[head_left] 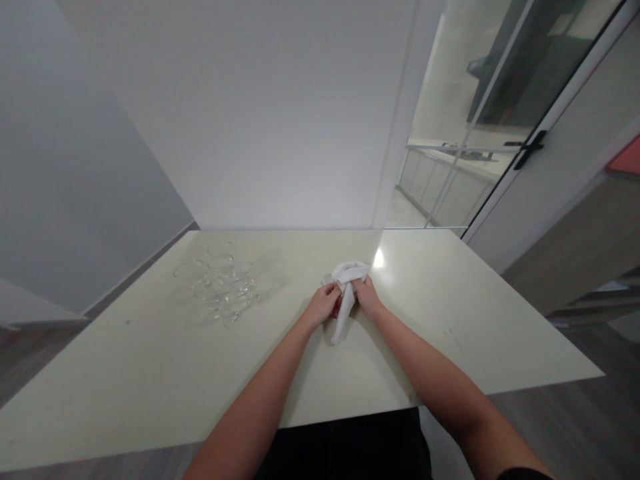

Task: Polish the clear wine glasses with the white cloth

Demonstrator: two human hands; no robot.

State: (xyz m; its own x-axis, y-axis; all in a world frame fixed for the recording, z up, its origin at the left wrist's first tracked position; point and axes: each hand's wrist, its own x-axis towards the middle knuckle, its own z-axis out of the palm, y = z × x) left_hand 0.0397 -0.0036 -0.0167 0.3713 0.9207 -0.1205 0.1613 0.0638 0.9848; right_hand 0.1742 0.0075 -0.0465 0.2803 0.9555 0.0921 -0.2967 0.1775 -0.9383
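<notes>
Over the middle of the table, a white cloth (350,272) is bunched between my two hands, one end hanging toward me. My right hand (367,297) is closed on the cloth, its fingers partly tucked into the folds. Closed at the cloth's left side, my left hand (324,303) grips what looks like a clear glass, mostly covered by cloth and fingers. Something red (337,307) shows just below the left fingers; its kind cannot be made out. To the left, several clear glasses (223,283) stand grouped on the table.
The pale, glossy table (150,373) meets a white wall panel (280,133) at its far edge. At the right is a glass-paned door with a black handle (531,150). Grey wood-look floor (590,413) shows beyond the table's near right corner.
</notes>
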